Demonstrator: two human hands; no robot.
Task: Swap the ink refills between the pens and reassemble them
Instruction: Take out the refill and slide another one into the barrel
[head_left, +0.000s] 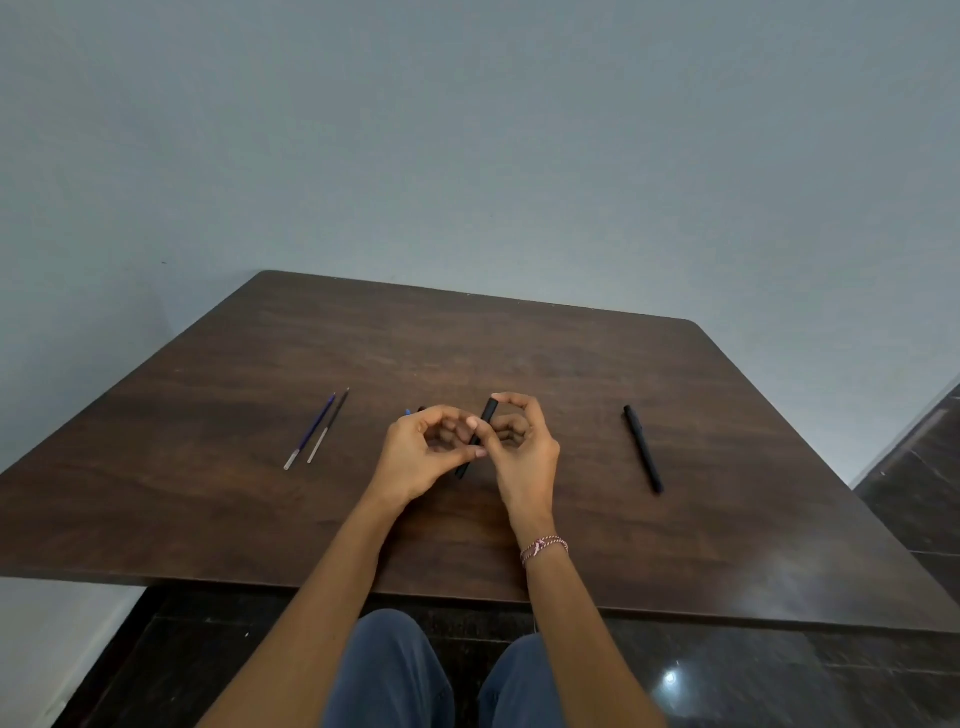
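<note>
Nearest my feed, blue trousers (395, 670) sit below the front edge of the dark wooden table (208, 493). Both forearms reach over that edge, and a pink thread bracelet (544, 546) circles the right wrist. Above mid-table the two hands meet on one black pen barrel (480, 431), which is lifted and tilted with its upper end leaning away to the right. The left hand (421, 457) has curled fingers, and its thumb and forefinger pinch the barrel's lower half. The right hand (524, 452) curls round from the other side, forefinger hooked near the top end.

Just behind the left hand peeks a small blue and black piece (410, 412) — I cannot tell what it is. To the left lie the blue refill (311, 434) and the black refill (328, 426), side by side on the wood. Well to the right lies a black pen (643, 449) — flat, untouched.
</note>
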